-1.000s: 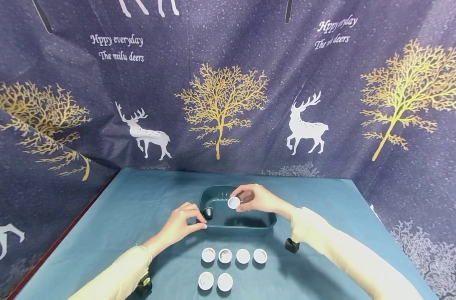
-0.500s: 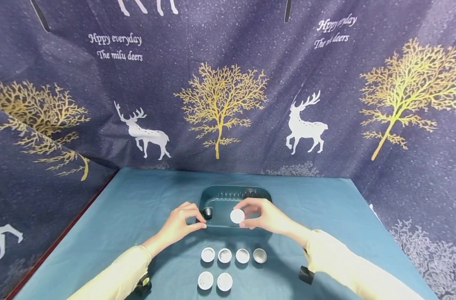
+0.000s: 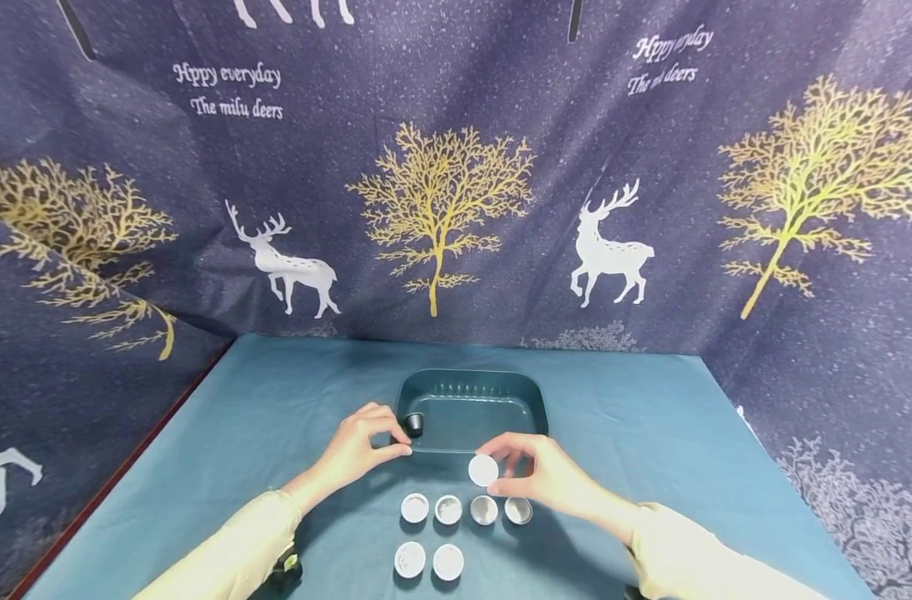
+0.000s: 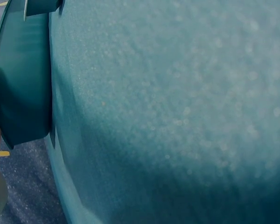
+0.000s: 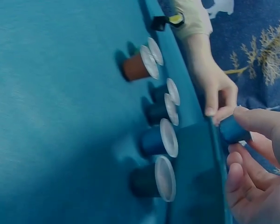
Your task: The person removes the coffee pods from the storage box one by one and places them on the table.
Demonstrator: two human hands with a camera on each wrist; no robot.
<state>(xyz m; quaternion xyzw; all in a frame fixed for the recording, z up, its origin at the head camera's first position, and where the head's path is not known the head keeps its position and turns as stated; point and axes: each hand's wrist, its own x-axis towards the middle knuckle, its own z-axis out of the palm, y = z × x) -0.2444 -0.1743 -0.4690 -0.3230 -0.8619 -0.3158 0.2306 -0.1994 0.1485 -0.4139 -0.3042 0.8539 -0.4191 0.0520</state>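
My right hand [image 3: 549, 479] pinches a coffee capsule [image 3: 483, 470] between thumb and fingers, its white lid facing the head camera. In the right wrist view the body of this held capsule [image 5: 233, 129] is blue. It is on the near side of the dark teal bin [image 3: 529, 402], close over a row of standing capsules. At the bin's front left corner, my left hand [image 3: 358, 446] grips the rim with thumb and fingertips. A black capsule [image 3: 414, 424] lies inside the bin near that corner.
Several capsules stand lid up in front of the bin, among them a lid at the right end [image 3: 518, 511]. Nearer me are two more, a left one [image 3: 409, 560] and a right one [image 3: 448, 562]. A patterned cloth [image 3: 463, 83] hangs behind the teal-covered table [image 3: 621, 417].
My right hand has brought the capsule from over the bin toward me, past its front rim to above the row. The left hand has stayed on the rim.
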